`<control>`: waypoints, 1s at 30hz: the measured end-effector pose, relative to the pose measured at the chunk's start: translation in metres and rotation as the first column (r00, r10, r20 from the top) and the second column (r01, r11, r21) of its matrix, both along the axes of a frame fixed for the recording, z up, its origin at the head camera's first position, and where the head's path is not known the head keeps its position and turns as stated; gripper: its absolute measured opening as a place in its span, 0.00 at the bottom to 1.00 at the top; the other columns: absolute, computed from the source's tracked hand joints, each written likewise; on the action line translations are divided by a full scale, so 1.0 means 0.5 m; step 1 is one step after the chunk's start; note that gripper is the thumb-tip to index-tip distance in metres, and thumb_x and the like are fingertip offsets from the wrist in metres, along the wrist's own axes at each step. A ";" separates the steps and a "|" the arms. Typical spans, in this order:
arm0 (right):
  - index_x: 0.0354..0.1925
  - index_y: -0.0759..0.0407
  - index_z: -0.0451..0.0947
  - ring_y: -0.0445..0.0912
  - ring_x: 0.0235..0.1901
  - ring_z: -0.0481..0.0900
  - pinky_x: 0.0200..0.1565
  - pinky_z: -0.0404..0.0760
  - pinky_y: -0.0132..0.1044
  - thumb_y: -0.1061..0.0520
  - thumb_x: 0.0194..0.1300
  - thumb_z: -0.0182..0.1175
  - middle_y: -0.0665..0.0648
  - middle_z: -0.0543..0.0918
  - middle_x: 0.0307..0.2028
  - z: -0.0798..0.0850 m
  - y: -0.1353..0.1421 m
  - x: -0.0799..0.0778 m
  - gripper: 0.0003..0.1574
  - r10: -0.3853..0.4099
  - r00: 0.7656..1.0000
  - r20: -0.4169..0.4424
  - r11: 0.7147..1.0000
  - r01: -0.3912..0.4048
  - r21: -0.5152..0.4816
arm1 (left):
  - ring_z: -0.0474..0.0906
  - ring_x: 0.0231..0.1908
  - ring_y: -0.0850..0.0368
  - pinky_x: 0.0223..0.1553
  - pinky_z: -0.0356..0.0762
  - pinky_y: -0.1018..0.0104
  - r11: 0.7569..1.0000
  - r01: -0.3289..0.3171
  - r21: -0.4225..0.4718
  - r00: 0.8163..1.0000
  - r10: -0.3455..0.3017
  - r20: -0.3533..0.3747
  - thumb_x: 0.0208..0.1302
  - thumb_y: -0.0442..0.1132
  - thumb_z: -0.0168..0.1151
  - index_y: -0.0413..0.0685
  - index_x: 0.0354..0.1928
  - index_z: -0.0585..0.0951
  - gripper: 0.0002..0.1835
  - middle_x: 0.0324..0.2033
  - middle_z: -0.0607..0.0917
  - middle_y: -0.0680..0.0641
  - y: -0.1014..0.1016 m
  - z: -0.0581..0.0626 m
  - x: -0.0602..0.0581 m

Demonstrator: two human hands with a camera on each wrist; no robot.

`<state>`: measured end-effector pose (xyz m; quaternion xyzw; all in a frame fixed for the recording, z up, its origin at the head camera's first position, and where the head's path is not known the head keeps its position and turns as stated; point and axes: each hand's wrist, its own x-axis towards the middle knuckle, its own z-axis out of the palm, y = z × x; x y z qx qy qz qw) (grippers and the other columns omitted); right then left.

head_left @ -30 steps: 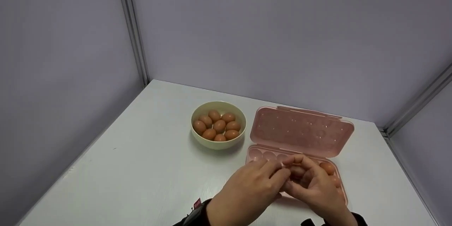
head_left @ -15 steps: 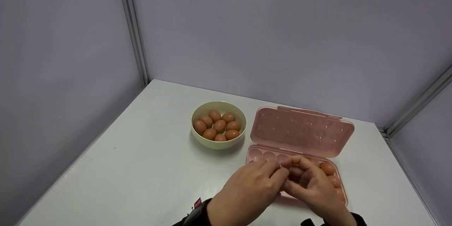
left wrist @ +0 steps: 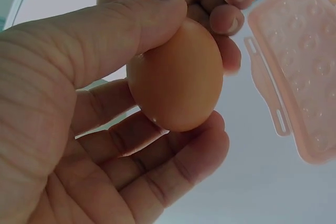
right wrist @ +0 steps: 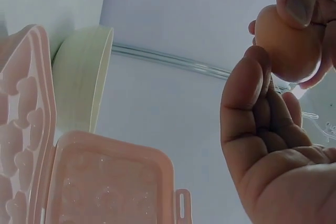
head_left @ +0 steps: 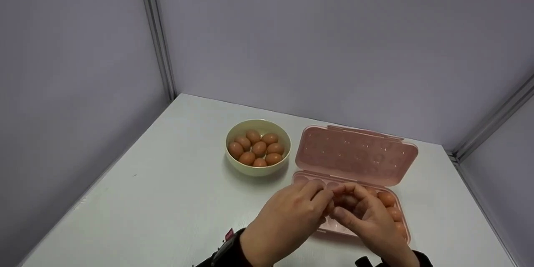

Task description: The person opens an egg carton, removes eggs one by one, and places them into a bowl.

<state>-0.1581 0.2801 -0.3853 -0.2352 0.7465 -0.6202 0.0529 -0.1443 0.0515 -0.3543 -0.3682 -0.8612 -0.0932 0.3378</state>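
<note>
A brown egg (left wrist: 184, 77) is pinched between the thumb and fingers of my left hand (head_left: 288, 219), above the egg carton's near side. My right hand (head_left: 373, 221) is beside it, fingers loosely bent, with a gap between thumb and forefinger and nothing held in it. In the right wrist view, a right fingertip (right wrist: 257, 56) lies at the egg's edge; whether it touches I cannot tell. Under both hands lies the pink egg carton (head_left: 329, 227), lid (head_left: 354, 156) raised. Brown eggs (head_left: 386, 198) sit in its right end, while hollows at the left hold none. My hands hide the middle.
Left of the carton stands a pale yellow-green bowl (head_left: 258, 171) with several brown eggs (head_left: 259, 149) in it. Both rest on a white table (head_left: 167, 192). Grey panels (head_left: 333, 50) enclose the back and sides.
My left hand has shifted slightly left with the egg, widening the space between it and my right thumb. The right hand has barely moved. Bowl and carton look unchanged.
</note>
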 end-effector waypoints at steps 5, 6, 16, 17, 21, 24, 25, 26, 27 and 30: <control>0.60 0.72 0.71 0.45 0.51 0.89 0.52 0.88 0.34 0.69 0.77 0.57 0.59 0.87 0.52 -0.003 -0.009 -0.001 0.17 -0.070 0.996 -0.059 0.996 0.073 0.052 | 0.82 0.36 0.62 0.37 0.80 0.73 0.997 -0.020 0.079 0.999 0.017 0.035 0.64 0.41 0.77 0.54 0.39 0.83 0.09 0.37 0.85 0.56 -0.016 -0.002 -0.028; 0.60 0.71 0.72 0.44 0.51 0.89 0.52 0.88 0.34 0.69 0.77 0.58 0.60 0.87 0.52 -0.004 -0.012 -0.001 0.16 -0.085 0.993 -0.082 0.993 0.091 0.073 | 0.81 0.36 0.62 0.36 0.79 0.73 0.995 -0.026 0.095 0.999 0.022 0.041 0.65 0.40 0.76 0.54 0.38 0.82 0.08 0.37 0.85 0.56 -0.021 -0.003 -0.035; 0.56 0.48 0.80 0.43 0.45 0.86 0.47 0.87 0.41 0.32 0.67 0.71 0.49 0.88 0.47 -0.031 -0.009 -0.015 0.30 -0.009 0.992 -0.125 0.719 0.093 0.689 | 0.85 0.44 0.52 0.45 0.85 0.60 0.967 -0.161 0.196 0.983 0.141 0.115 0.56 0.40 0.81 0.50 0.39 0.84 0.14 0.39 0.88 0.50 -0.090 -0.032 -0.142; 0.57 0.49 0.79 0.45 0.45 0.86 0.46 0.87 0.42 0.30 0.66 0.71 0.49 0.88 0.47 -0.033 -0.008 -0.016 0.33 0.000 0.995 -0.101 0.678 0.075 0.732 | 0.86 0.45 0.52 0.46 0.85 0.59 0.964 -0.177 0.199 0.980 0.154 0.127 0.55 0.40 0.81 0.50 0.40 0.84 0.15 0.41 0.89 0.50 -0.096 -0.038 -0.154; 0.59 0.51 0.79 0.46 0.46 0.87 0.48 0.88 0.46 0.29 0.62 0.73 0.52 0.89 0.47 -0.039 -0.005 -0.021 0.39 -0.042 0.996 -0.079 0.618 0.088 0.781 | 0.88 0.48 0.51 0.47 0.86 0.57 0.958 -0.197 0.209 0.957 0.142 0.254 0.55 0.39 0.81 0.50 0.49 0.87 0.19 0.46 0.91 0.48 -0.117 -0.072 -0.207; 0.61 0.51 0.80 0.46 0.46 0.85 0.50 0.87 0.43 0.31 0.61 0.75 0.51 0.88 0.46 -0.037 0.000 -0.024 0.39 -0.064 0.992 -0.109 0.628 0.125 0.768 | 0.88 0.50 0.52 0.48 0.86 0.55 0.955 -0.222 0.199 0.913 0.132 0.385 0.56 0.38 0.81 0.54 0.56 0.88 0.24 0.50 0.91 0.49 -0.129 -0.097 -0.246; 0.61 0.50 0.81 0.45 0.46 0.85 0.50 0.87 0.42 0.32 0.62 0.75 0.51 0.88 0.46 -0.036 0.002 -0.024 0.38 -0.063 0.989 -0.130 0.626 0.141 0.767 | 0.88 0.49 0.51 0.48 0.86 0.54 0.952 -0.236 0.193 0.897 0.137 0.419 0.56 0.38 0.81 0.54 0.56 0.88 0.24 0.50 0.91 0.48 -0.132 -0.105 -0.259; 0.61 0.50 0.81 0.45 0.45 0.85 0.49 0.87 0.40 0.33 0.62 0.75 0.50 0.88 0.45 -0.034 0.005 -0.025 0.37 -0.057 0.986 -0.159 0.619 0.160 0.769 | 0.87 0.48 0.51 0.48 0.85 0.53 0.949 -0.254 0.185 0.882 0.149 0.448 0.57 0.38 0.81 0.53 0.55 0.88 0.22 0.48 0.91 0.48 -0.135 -0.112 -0.271; 0.61 0.50 0.81 0.45 0.45 0.85 0.49 0.87 0.39 0.34 0.63 0.75 0.49 0.88 0.46 -0.032 0.009 -0.025 0.37 -0.050 0.981 -0.190 0.616 0.180 0.767 | 0.87 0.47 0.50 0.48 0.85 0.51 0.945 -0.275 0.175 0.866 0.164 0.473 0.58 0.39 0.80 0.52 0.54 0.88 0.21 0.46 0.91 0.47 -0.137 -0.117 -0.281; 0.60 0.51 0.82 0.44 0.44 0.86 0.46 0.87 0.37 0.36 0.63 0.76 0.48 0.89 0.44 -0.027 0.019 -0.026 0.34 -0.048 0.959 -0.280 0.602 0.251 0.758 | 0.86 0.43 0.45 0.50 0.81 0.44 0.931 -0.326 0.165 0.819 0.191 0.541 0.62 0.42 0.79 0.47 0.53 0.87 0.18 0.43 0.91 0.45 -0.142 -0.127 -0.305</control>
